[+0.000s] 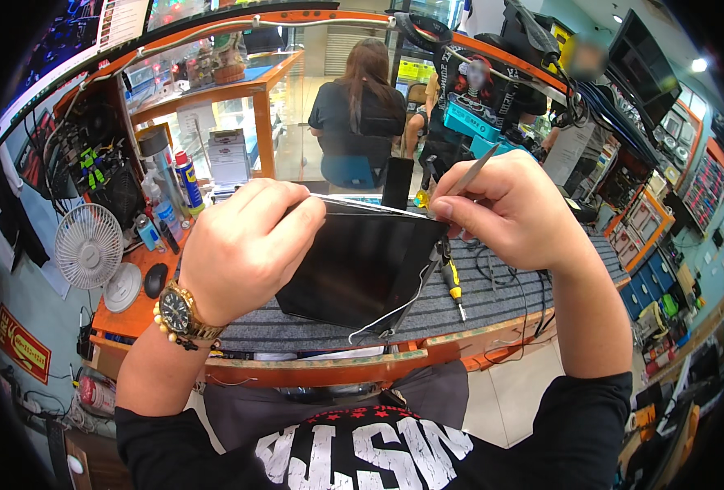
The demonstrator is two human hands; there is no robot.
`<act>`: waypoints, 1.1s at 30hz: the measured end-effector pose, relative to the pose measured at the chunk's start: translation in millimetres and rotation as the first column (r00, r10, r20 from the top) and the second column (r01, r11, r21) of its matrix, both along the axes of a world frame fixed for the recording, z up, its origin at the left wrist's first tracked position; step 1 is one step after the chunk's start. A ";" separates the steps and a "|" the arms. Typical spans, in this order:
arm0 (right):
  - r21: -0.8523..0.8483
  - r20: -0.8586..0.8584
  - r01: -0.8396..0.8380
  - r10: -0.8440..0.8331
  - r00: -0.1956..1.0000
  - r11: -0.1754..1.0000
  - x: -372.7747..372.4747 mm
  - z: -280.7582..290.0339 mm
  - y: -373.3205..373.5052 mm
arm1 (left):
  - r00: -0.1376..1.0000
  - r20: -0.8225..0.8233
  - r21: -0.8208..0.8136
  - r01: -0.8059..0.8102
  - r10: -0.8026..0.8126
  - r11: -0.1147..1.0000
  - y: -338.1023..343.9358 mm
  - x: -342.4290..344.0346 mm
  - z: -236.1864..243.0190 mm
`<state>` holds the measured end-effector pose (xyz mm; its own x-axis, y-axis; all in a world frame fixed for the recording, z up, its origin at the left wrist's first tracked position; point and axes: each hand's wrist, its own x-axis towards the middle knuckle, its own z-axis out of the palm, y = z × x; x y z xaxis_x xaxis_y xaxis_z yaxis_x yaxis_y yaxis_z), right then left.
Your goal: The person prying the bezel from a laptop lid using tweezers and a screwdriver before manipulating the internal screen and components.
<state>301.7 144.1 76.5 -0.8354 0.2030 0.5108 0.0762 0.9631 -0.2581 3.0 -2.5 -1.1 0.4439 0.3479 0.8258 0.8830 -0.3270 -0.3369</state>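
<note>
A dark, flat screen panel (354,265) stands tilted on the ribbed grey mat (493,306) in front of me. Along its upper edge runs a thin silvery strip (366,204). My left hand (252,245), with a watch at its wrist, pinches the strip's left end between thumb and fingers. My right hand (509,208) is closed around a thin, pointed metal blade (478,170), its tip up. The right thumb and forefinger meet at the panel's upper right corner; whether they also grip the strip is unclear. A thin pale strip (403,309) dangles loosely by the panel's right side.
A yellow-and-black screwdriver (453,282) and dark cables (521,282) lie right of the panel. To the left are a white fan (89,237), a black mouse (156,279) and a blue spray can (189,184). Beyond the bench a person (362,114) sits facing away.
</note>
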 end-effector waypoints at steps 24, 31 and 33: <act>0.304 0.030 0.008 -0.018 0.999 0.953 -4.8 -4.3 -19.3 | 1.000 -0.006 -0.018 0.009 -0.010 1.000 -1.0 -0.8 -0.4; 0.404 0.047 0.014 -0.037 0.998 0.915 -1.8 -8.8 -18.3 | 1.000 -0.005 -0.015 0.015 -0.015 1.000 1.4 -1.0 -0.2; 0.277 0.039 0.015 -0.027 0.999 0.961 -2.1 -2.6 -14.0 | 1.000 -0.004 -0.016 0.015 -0.015 1.000 1.9 -1.5 -0.3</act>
